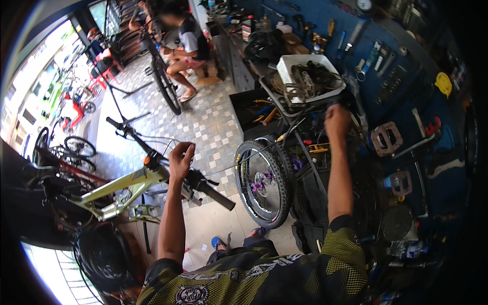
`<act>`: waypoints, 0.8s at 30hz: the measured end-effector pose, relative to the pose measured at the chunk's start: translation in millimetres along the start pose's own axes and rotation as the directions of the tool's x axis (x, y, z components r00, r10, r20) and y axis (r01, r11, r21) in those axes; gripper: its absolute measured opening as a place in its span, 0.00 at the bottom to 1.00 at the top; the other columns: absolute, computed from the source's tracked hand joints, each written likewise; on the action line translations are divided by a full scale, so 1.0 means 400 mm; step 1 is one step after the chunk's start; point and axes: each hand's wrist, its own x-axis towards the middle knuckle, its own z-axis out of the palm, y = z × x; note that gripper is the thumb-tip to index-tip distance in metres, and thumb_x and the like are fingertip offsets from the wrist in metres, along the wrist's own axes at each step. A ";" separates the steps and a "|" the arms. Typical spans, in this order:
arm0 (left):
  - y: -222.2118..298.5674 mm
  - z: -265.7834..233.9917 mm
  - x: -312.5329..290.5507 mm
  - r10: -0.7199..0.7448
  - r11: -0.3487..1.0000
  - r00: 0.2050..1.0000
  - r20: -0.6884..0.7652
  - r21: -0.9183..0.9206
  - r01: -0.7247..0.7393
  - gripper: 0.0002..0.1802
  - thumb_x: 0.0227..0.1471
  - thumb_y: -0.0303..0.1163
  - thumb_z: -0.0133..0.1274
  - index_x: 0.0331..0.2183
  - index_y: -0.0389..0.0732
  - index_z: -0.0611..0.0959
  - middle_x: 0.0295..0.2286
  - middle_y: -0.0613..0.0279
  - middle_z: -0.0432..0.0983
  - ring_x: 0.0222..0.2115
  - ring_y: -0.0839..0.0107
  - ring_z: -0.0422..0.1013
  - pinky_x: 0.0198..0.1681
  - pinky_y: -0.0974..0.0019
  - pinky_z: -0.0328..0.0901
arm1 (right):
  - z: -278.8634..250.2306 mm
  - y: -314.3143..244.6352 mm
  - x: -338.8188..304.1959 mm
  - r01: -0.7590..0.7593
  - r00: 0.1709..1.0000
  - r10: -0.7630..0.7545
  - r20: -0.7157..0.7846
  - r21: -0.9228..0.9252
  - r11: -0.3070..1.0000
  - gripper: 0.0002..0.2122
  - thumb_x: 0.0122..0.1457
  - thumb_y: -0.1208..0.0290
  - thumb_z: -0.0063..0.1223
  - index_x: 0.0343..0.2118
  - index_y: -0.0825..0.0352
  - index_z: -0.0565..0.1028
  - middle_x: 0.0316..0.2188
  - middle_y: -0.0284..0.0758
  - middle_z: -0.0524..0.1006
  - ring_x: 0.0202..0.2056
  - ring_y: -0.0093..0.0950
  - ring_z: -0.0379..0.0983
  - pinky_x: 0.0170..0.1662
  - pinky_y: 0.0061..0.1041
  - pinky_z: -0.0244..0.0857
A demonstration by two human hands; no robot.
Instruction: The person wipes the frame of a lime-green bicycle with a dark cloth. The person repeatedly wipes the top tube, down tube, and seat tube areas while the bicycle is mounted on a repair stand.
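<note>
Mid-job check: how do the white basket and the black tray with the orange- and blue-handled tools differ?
The basket is white; the tray is black. The basket holds tangled dark parts, the tray colour-handled tools. Both are open-topped.

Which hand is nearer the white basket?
Right. The right hand is just below the white basket in the picture; the left hand is farther, lower left, by the handlebar.
</note>
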 end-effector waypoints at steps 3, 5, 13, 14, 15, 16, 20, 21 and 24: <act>-0.010 0.004 0.017 0.006 1.000 1.000 0.011 0.002 -0.006 0.17 0.62 0.39 0.60 0.38 0.31 0.85 0.29 0.59 0.82 0.30 0.73 0.75 0.37 0.66 0.69 | -0.142 -0.048 0.132 0.056 0.991 -0.013 -0.132 0.330 0.942 0.12 0.61 0.77 0.54 0.48 0.65 0.74 0.47 0.46 0.80 0.52 0.49 0.75 0.54 0.41 0.69; -0.027 -0.014 0.014 -0.006 0.999 1.000 0.007 0.042 0.006 0.17 0.61 0.39 0.61 0.38 0.32 0.86 0.31 0.56 0.84 0.33 0.71 0.78 0.40 0.65 0.70 | -0.253 -0.168 0.167 -0.034 0.998 0.051 -0.023 0.488 0.872 0.17 0.67 0.74 0.51 0.58 0.63 0.72 0.52 0.47 0.79 0.54 0.45 0.76 0.55 0.36 0.69; 0.036 -0.068 -0.069 0.238 0.954 0.965 -0.114 -0.158 -0.254 0.20 0.60 0.41 0.63 0.49 0.39 0.83 0.44 0.58 0.83 0.42 0.66 0.79 0.46 0.60 0.73 | -0.602 -0.637 0.007 0.216 0.910 -0.407 0.075 0.751 0.623 0.15 0.72 0.72 0.48 0.58 0.70 0.76 0.55 0.39 0.80 0.56 0.28 0.76 0.58 0.27 0.66; 0.094 -0.094 -0.112 0.309 0.945 0.951 -0.005 -0.116 -0.307 0.24 0.57 0.36 0.63 0.53 0.37 0.82 0.46 0.58 0.81 0.46 0.66 0.78 0.51 0.60 0.71 | -0.635 -0.669 -0.053 0.267 0.898 -0.439 0.023 0.764 0.587 0.15 0.72 0.74 0.47 0.57 0.72 0.76 0.54 0.41 0.81 0.55 0.30 0.76 0.59 0.29 0.67; 0.176 -0.123 -0.173 0.350 0.921 0.934 0.077 -0.208 -0.328 0.29 0.53 0.42 0.66 0.53 0.37 0.81 0.47 0.57 0.80 0.47 0.65 0.77 0.52 0.58 0.70 | -0.691 -0.726 -0.119 0.275 0.892 -0.450 0.040 0.743 0.610 0.14 0.71 0.75 0.47 0.56 0.73 0.77 0.53 0.42 0.81 0.55 0.31 0.77 0.59 0.30 0.67; 0.216 -0.156 -0.240 0.338 0.906 0.929 0.148 -0.316 -0.280 0.38 0.49 0.53 0.69 0.55 0.38 0.79 0.47 0.55 0.79 0.49 0.64 0.75 0.52 0.58 0.69 | -0.724 -0.790 -0.187 0.354 0.872 -0.490 -0.012 0.707 0.612 0.14 0.71 0.73 0.49 0.54 0.74 0.77 0.48 0.44 0.83 0.50 0.32 0.80 0.56 0.31 0.69; 0.305 -0.360 -0.515 0.410 0.766 0.890 0.200 -0.606 -0.216 0.57 0.43 0.66 0.70 0.61 0.34 0.70 0.50 0.52 0.75 0.51 0.62 0.73 0.55 0.57 0.67 | -0.765 -1.098 -0.463 0.240 0.768 -0.639 -0.035 0.941 0.237 0.11 0.67 0.72 0.57 0.46 0.74 0.80 0.31 0.43 0.85 0.34 0.37 0.85 0.47 0.35 0.76; 0.292 -0.414 -0.568 0.393 0.851 0.906 0.155 -0.435 -0.295 0.57 0.43 0.61 0.73 0.61 0.33 0.69 0.52 0.51 0.73 0.52 0.61 0.72 0.57 0.56 0.65 | -0.758 -1.183 -0.516 0.188 0.751 -0.661 -0.010 0.962 0.199 0.10 0.66 0.75 0.58 0.47 0.74 0.80 0.34 0.44 0.85 0.36 0.36 0.85 0.45 0.33 0.77; 0.235 -0.576 -0.714 0.075 0.885 0.996 0.052 -0.463 -0.042 0.35 0.50 0.42 0.70 0.54 0.36 0.74 0.45 0.51 0.75 0.45 0.62 0.75 0.45 0.61 0.72 | -0.698 -1.359 -0.658 -0.078 0.672 -0.706 0.224 0.969 0.234 0.11 0.66 0.74 0.60 0.49 0.70 0.80 0.38 0.44 0.85 0.38 0.34 0.85 0.42 0.29 0.76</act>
